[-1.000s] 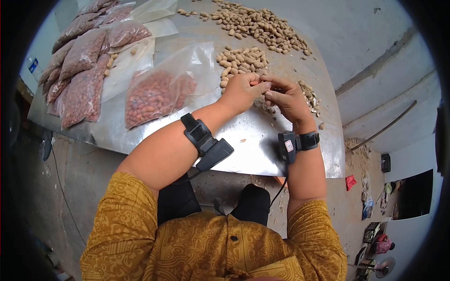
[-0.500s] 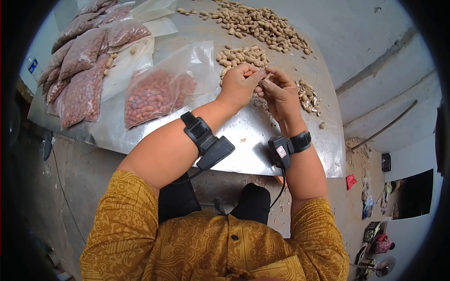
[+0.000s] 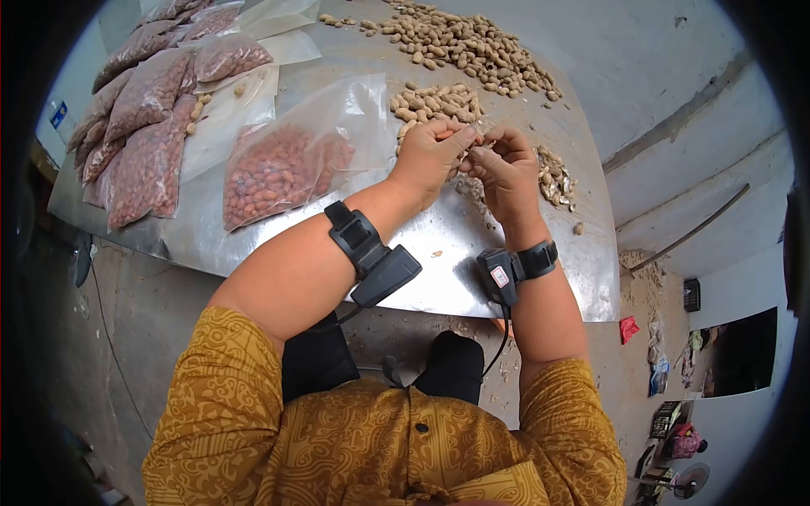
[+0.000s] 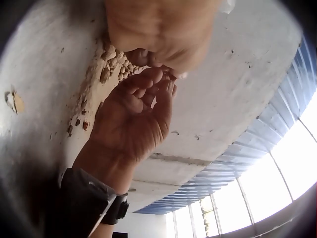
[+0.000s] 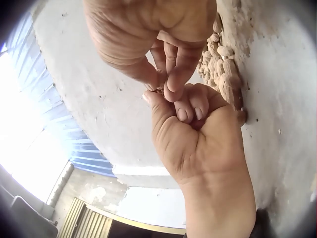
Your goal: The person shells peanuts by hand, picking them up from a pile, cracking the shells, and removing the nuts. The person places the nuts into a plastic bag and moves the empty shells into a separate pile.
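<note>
My left hand and right hand meet fingertip to fingertip above the metal table. Between them they pinch a small peanut, mostly hidden by the fingers. In the right wrist view, the left hand has its fingers curled in and its thumb up against the right fingertips. From the left wrist, the right hand shows thumb and fingers drawn together at the peanut. Just beyond the hands lies a small pile of unshelled peanuts; broken shells lie right of them.
An open clear bag of red peanut kernels lies left of the hands. Farther left, several filled bags are stacked. A larger heap of unshelled peanuts spreads along the back, near the wall.
My right hand has shifted a little left and its wrist has turned, bringing the fingertips closer to the left ones. The left hand has risen slightly. Bags and piles stay put.
</note>
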{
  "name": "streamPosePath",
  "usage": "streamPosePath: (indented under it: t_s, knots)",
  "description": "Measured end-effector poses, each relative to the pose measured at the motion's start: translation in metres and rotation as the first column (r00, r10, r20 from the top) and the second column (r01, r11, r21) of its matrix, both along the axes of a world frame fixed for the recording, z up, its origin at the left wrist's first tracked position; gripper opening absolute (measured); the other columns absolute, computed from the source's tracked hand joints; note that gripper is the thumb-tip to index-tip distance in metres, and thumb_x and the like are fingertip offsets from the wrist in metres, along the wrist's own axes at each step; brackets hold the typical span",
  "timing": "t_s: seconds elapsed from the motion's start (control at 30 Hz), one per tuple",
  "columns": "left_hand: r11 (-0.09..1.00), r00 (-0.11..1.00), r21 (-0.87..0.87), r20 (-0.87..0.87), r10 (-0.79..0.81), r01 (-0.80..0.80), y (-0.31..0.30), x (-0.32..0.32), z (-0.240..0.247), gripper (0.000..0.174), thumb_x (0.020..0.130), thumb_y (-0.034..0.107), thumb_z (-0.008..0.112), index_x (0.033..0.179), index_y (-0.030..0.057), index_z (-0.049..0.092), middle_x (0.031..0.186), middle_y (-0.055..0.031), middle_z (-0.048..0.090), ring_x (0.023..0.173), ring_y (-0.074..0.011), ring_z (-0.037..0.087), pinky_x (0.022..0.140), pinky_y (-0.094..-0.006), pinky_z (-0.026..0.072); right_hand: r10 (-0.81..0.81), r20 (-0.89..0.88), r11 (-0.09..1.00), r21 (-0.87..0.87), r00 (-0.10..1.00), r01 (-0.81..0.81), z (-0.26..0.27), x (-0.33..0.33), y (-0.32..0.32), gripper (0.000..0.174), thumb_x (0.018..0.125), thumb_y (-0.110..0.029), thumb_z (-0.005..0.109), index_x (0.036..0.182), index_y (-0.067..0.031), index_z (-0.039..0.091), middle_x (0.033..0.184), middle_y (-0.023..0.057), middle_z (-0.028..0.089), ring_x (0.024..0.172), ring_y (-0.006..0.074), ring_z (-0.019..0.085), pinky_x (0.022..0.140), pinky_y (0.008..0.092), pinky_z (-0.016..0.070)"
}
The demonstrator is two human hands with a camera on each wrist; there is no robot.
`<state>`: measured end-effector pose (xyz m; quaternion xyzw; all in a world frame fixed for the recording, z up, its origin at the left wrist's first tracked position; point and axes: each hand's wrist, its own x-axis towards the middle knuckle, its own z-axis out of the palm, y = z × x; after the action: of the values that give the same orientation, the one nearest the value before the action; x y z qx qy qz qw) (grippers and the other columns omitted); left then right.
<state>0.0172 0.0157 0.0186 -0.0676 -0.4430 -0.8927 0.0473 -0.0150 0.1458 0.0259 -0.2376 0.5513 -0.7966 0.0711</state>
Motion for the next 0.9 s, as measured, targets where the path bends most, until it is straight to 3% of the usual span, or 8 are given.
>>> streamPosePath:
  t_s: [0.17, 0.27, 0.47, 0.67, 0.77, 0.9]
  knots:
    - [0.996, 0.996, 0.015, 0.031, -0.084, 0.084, -0.004, -0.005, -0.006, 0.019, 0.086, 0.021, 0.059, 0.088, 0.0021, 0.06, 0.056, 0.0052, 0.043, 0.042, -0.0018, 0.03, 0.039, -0.0169, 0.024, -0.104, -0.116, 0.978, 0.171, 0.988, 0.123, 0.002, 0.0, 0.001, 0.016, 0.078, -0.005, 0.063, 0.093, -0.0024, 0.056, 0.079, 0.0042, 0.058, 0.061, 0.0097, 0.055, 0.054, 0.0209, 0.0463]
    - [0.994, 0.992, 0.026, 0.056, -0.112, 0.111, -0.003, -0.004, -0.007, 0.021, 0.085, 0.02, 0.061, 0.093, -0.0001, 0.06, 0.061, 0.0044, 0.049, 0.042, -0.0015, 0.031, 0.038, -0.018, 0.0203, -0.13, -0.171, 0.97, 0.182, 0.977, 0.161, 0.002, 0.0, 0.002, 0.013, 0.079, -0.006, 0.062, 0.09, -0.0028, 0.056, 0.077, 0.0029, 0.057, 0.061, 0.0082, 0.053, 0.053, 0.0207, 0.0458]
    - [0.985, 0.979, 0.011, 0.11, -0.173, 0.172, -0.001, -0.002, -0.005, 0.023, 0.087, 0.024, 0.059, 0.094, 0.0023, 0.059, 0.057, 0.006, 0.039, 0.043, -0.0024, 0.029, 0.039, -0.0189, 0.0193, -0.185, -0.215, 0.949, 0.215, 0.959, 0.232, 0.001, -0.004, 0.006, 0.009, 0.078, -0.006, 0.061, 0.086, -0.0029, 0.057, 0.07, 0.001, 0.056, 0.059, 0.0064, 0.052, 0.051, 0.0194, 0.0433]
    - [0.986, 0.992, 0.145, 0.084, -0.094, 0.081, -0.004, -0.003, -0.003, 0.026, 0.089, 0.025, 0.054, 0.101, 0.0025, 0.054, 0.061, 0.0034, 0.044, 0.042, -0.0029, 0.031, 0.038, -0.0173, 0.0215, -0.33, -0.343, 0.836, 0.327, 0.88, 0.441, 0.001, -0.014, 0.015, 0.007, 0.074, -0.005, 0.061, 0.079, -0.0016, 0.057, 0.064, -0.0018, 0.054, 0.055, 0.0033, 0.048, 0.049, 0.0178, 0.039]
    - [0.974, 0.988, 0.191, 0.076, -0.137, 0.12, -0.005, -0.004, -0.008, 0.023, 0.089, 0.026, 0.054, 0.093, 0.0032, 0.055, 0.063, 0.0027, 0.046, 0.043, -0.0026, 0.032, 0.038, -0.0164, 0.0228, -0.327, -0.424, 0.785, 0.377, 0.845, 0.492, -0.003, -0.019, 0.019, 0.008, 0.073, -0.004, 0.062, 0.078, -0.0013, 0.057, 0.066, -0.0017, 0.055, 0.056, 0.0029, 0.048, 0.051, 0.0184, 0.0397]
    - [0.946, 0.928, 0.212, 0.231, -0.292, 0.244, -0.004, -0.004, -0.008, 0.025, 0.091, 0.032, 0.05, 0.081, 0.0086, 0.053, 0.065, 0.0026, 0.044, 0.044, -0.0035, 0.031, 0.039, -0.0177, 0.022, -0.255, -0.528, 0.803, 0.35, 0.81, 0.481, 0.003, -0.008, 0.011, 0.01, 0.073, -0.004, 0.062, 0.082, -0.0022, 0.058, 0.069, -0.0015, 0.057, 0.059, 0.0041, 0.05, 0.055, 0.0192, 0.0419]
